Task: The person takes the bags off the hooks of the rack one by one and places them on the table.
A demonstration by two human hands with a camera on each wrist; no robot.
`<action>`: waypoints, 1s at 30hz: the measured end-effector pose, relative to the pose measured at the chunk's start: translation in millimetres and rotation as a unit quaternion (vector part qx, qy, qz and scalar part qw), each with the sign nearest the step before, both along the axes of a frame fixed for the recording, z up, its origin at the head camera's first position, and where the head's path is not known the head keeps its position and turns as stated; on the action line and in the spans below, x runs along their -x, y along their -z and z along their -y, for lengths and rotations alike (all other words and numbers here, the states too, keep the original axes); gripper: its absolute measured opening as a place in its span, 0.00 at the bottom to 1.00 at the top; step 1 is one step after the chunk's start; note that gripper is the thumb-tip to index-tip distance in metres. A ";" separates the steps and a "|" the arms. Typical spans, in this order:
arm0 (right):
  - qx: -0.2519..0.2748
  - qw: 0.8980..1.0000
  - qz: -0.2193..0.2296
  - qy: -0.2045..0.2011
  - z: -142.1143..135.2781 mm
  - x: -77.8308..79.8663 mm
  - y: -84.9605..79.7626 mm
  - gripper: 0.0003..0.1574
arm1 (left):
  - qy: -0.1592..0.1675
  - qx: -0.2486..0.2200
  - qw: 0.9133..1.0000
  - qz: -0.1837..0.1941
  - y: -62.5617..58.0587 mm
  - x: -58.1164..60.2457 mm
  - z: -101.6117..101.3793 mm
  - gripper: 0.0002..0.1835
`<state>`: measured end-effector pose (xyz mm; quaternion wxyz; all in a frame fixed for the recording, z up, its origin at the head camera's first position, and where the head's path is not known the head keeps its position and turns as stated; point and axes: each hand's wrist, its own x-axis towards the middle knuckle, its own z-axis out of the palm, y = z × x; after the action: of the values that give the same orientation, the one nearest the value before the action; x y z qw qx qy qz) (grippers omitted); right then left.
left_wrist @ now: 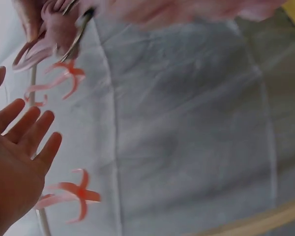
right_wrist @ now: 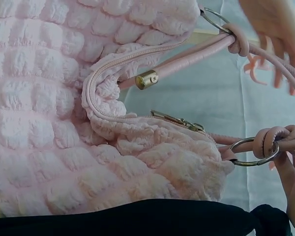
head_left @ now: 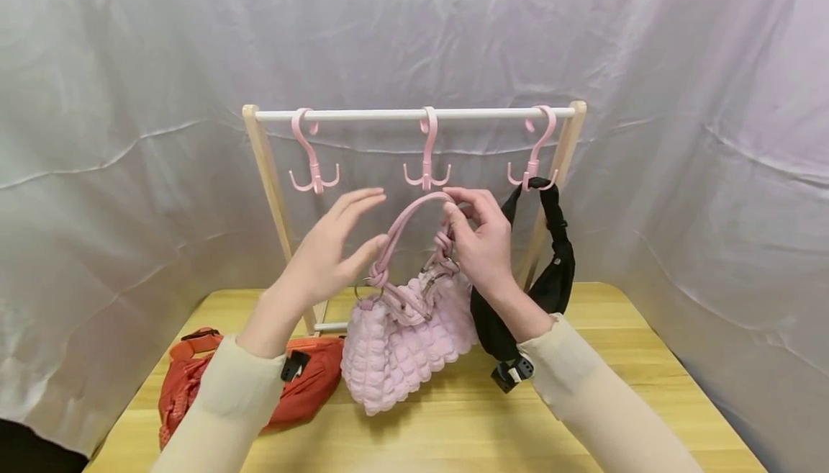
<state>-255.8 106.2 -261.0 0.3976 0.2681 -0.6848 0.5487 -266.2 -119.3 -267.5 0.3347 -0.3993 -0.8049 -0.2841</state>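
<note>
A pink puffy handbag (head_left: 408, 350) hangs by its looped handle (head_left: 406, 215) from my right hand (head_left: 482, 239), whose thumb and fingers pinch the handle near its top right. My left hand (head_left: 330, 242) is beside the handle's left side, fingers extended and apart, holding nothing. Just above the handle is the middle pink hook (head_left: 427, 170), one of three on a rack. Metal rings (right_wrist: 255, 152) and knotted cords join the handle to the bag in the right wrist view. The left wrist view shows my left palm (left_wrist: 14, 172) with spread fingers near two hooks.
The rack's white bar (head_left: 363, 114) runs between wooden posts. A black bag (head_left: 557, 278) hangs from the right hook (head_left: 534, 163); the left hook (head_left: 316, 170) carries nothing. A red-orange bag (head_left: 311, 386) lies on the wooden table (head_left: 453, 437) at the left, behind my left forearm. Grey fabric surrounds the table.
</note>
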 end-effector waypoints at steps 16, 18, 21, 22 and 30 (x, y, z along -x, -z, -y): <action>0.028 0.999 -0.022 0.009 1.0 2.4 3.9 0.12 | -0.054 0.059 0.968 0.237 67.4 -27.1 6.9 0.47; 0.028 0.999 -0.021 0.007 1.3 1.8 4.7 0.12 | -0.066 0.067 0.966 0.242 72.2 -26.8 6.8 0.46; 0.029 0.999 -0.016 0.004 2.1 1.3 6.4 0.12 | -0.075 0.067 0.962 0.252 77.3 -26.3 7.8 0.43; 0.030 0.999 -0.015 0.003 2.2 1.4 7.3 0.12 | -0.075 0.065 0.962 0.255 78.4 -25.9 8.4 0.41; 0.035 0.999 -0.014 0.002 0.3 3.6 12.8 0.12 | -0.041 0.023 0.973 0.225 80.6 -22.0 17.6 0.35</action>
<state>-259.4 105.9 -273.8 0.4175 0.2601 -0.6600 0.5679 -244.2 -136.9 -348.0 0.1472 -0.2992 -0.8815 -0.3343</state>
